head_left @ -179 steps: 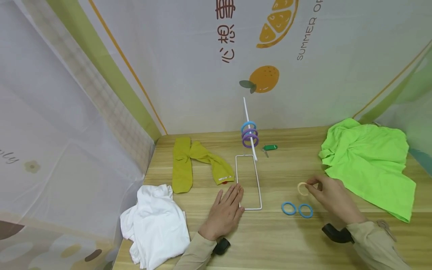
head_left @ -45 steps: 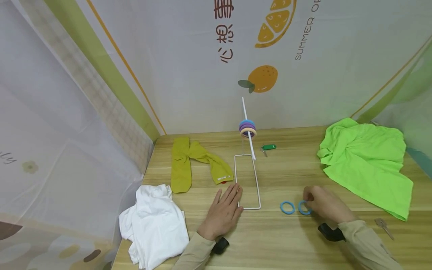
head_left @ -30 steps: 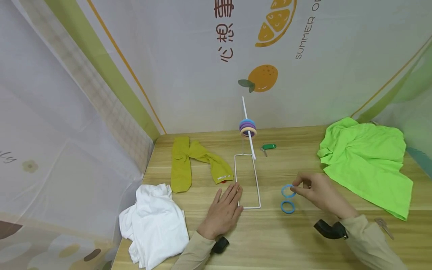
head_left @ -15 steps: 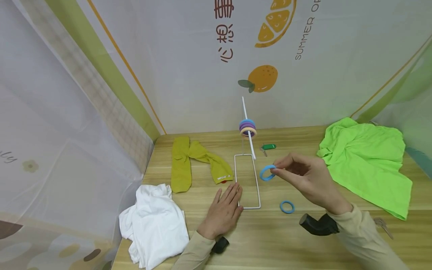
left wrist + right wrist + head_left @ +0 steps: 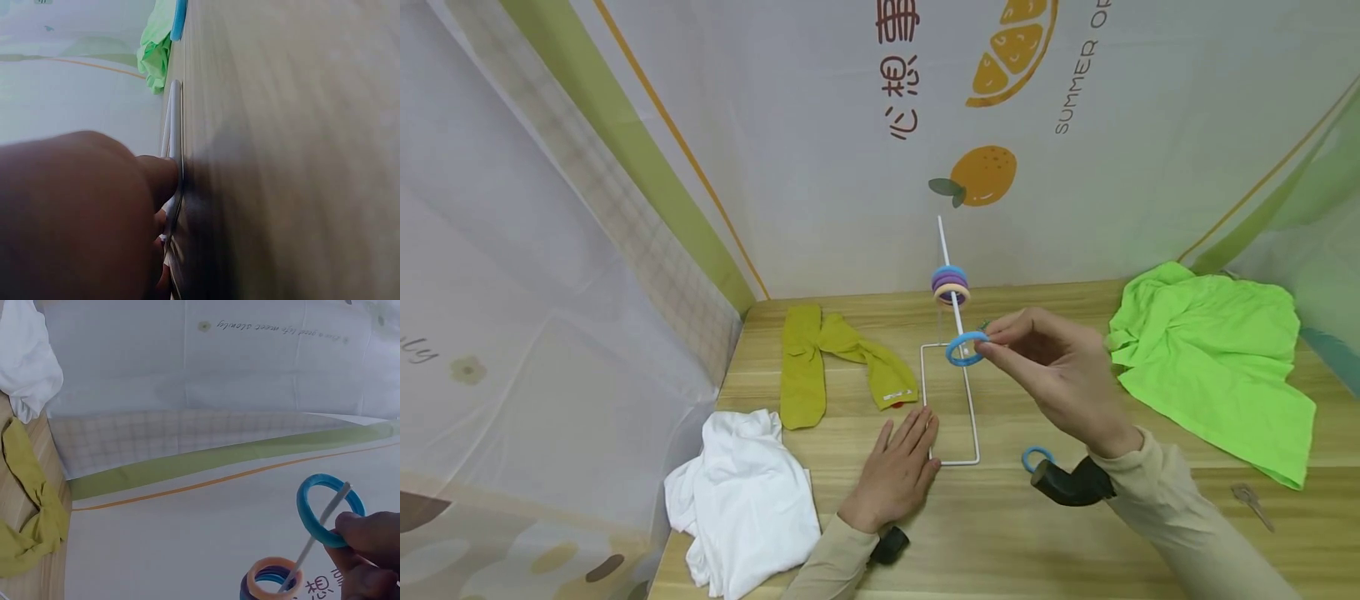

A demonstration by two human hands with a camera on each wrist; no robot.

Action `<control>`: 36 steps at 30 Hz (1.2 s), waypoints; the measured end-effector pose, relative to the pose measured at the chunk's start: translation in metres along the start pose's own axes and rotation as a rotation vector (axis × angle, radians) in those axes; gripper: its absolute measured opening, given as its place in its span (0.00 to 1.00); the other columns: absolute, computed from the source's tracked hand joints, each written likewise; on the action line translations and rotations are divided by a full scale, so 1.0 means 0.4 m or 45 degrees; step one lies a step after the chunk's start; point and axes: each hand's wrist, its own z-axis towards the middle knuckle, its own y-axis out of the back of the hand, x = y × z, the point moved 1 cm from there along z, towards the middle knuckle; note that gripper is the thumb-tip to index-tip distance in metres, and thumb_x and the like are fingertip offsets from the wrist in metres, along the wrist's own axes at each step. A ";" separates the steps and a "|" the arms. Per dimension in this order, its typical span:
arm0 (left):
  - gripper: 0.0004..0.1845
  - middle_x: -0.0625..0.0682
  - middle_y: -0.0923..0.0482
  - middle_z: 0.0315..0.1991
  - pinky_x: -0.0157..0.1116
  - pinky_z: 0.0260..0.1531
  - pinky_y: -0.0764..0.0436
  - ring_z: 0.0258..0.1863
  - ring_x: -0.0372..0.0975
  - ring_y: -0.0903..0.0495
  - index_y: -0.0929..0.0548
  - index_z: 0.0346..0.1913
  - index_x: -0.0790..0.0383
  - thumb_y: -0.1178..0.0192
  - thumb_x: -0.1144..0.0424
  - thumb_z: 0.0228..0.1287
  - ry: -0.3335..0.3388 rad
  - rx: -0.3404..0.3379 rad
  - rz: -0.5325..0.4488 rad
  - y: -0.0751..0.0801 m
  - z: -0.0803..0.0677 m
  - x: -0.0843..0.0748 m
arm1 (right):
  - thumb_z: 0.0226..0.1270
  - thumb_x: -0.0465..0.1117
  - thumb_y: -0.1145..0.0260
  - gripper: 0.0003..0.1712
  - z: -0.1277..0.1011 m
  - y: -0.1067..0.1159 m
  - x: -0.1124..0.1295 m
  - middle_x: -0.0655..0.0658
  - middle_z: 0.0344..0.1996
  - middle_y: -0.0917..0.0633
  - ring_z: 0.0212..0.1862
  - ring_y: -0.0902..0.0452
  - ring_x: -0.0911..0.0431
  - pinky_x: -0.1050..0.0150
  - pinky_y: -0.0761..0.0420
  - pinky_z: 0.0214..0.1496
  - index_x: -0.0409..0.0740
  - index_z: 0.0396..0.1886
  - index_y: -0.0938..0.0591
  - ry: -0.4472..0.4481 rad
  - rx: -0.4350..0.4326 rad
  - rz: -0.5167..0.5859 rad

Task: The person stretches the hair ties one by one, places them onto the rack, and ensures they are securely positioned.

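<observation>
My right hand (image 5: 1000, 343) pinches a blue ring (image 5: 966, 348) in the air at the near end of the white rod (image 5: 947, 250). In the right wrist view the rod (image 5: 312, 540) crosses the opening of the blue ring (image 5: 312, 515), and its tip reaches the ring's rim. Further down the rod sits a stack of rings (image 5: 951, 285) with a cream one (image 5: 271, 578) nearest. My left hand (image 5: 898, 467) lies flat on the table, fingers against the near left corner of the white wire base (image 5: 972, 417). A second blue ring (image 5: 1033, 456) lies on the table, partly hidden by my wrist.
A green cloth (image 5: 1217, 358) covers the right side of the wooden table (image 5: 1000, 533). Yellow socks (image 5: 827, 362) lie at the back left and a white cloth (image 5: 748, 496) at the front left. A key (image 5: 1251, 500) lies near the right front edge. Printed sheets wall the table in.
My right hand picked one blue ring off the table and carried it up and to the left to the rod. The cream ring, held earlier, now sits on the stack. My left hand stayed put.
</observation>
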 end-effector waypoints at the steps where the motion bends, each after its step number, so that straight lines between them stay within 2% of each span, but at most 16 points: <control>1: 0.30 0.53 0.46 0.83 0.52 0.77 0.43 0.82 0.44 0.47 0.41 0.81 0.61 0.59 0.53 0.84 0.000 -0.001 0.000 0.000 -0.001 0.000 | 0.57 0.16 0.30 0.11 0.002 -0.003 -0.007 0.48 0.35 0.10 0.34 0.12 0.61 0.70 0.14 0.37 0.33 0.31 0.16 -0.008 -0.009 -0.030; 7: 0.30 0.53 0.45 0.82 0.52 0.77 0.43 0.82 0.44 0.46 0.41 0.81 0.60 0.58 0.52 0.84 -0.001 -0.017 -0.001 -0.003 -0.002 0.002 | 0.57 0.17 0.29 0.11 0.011 -0.013 -0.043 0.48 0.34 0.10 0.30 0.15 0.63 0.73 0.17 0.32 0.35 0.31 0.15 -0.006 -0.058 -0.146; 18: 0.30 0.53 0.44 0.82 0.52 0.77 0.43 0.82 0.45 0.46 0.40 0.81 0.60 0.58 0.53 0.84 0.000 -0.019 -0.018 0.001 -0.001 0.002 | 0.57 0.20 0.27 0.08 0.031 -0.022 -0.093 0.50 0.34 0.10 0.28 0.17 0.64 0.75 0.20 0.29 0.33 0.30 0.15 -0.037 -0.143 -0.209; 27: 0.30 0.53 0.44 0.82 0.52 0.77 0.42 0.82 0.45 0.45 0.39 0.81 0.60 0.58 0.52 0.84 -0.004 -0.015 0.005 0.002 0.000 0.001 | 0.58 0.21 0.27 0.06 0.039 -0.032 -0.113 0.35 0.33 0.11 0.25 0.22 0.66 0.76 0.25 0.27 0.31 0.31 0.16 -0.025 -0.175 -0.276; 34: 0.30 0.53 0.44 0.82 0.52 0.77 0.42 0.82 0.45 0.45 0.39 0.81 0.60 0.58 0.52 0.84 -0.003 -0.009 -0.003 0.000 0.000 0.002 | 0.58 0.21 0.27 0.07 0.035 -0.033 -0.119 0.36 0.33 0.12 0.23 0.26 0.65 0.75 0.29 0.24 0.31 0.29 0.17 -0.043 -0.189 -0.264; 36: 0.30 0.53 0.44 0.82 0.52 0.77 0.42 0.82 0.45 0.45 0.39 0.81 0.60 0.58 0.52 0.84 -0.003 -0.007 -0.005 0.000 0.001 0.002 | 0.59 0.22 0.26 0.07 0.029 -0.029 -0.120 0.37 0.34 0.11 0.24 0.25 0.65 0.76 0.28 0.25 0.32 0.29 0.17 -0.058 -0.187 -0.275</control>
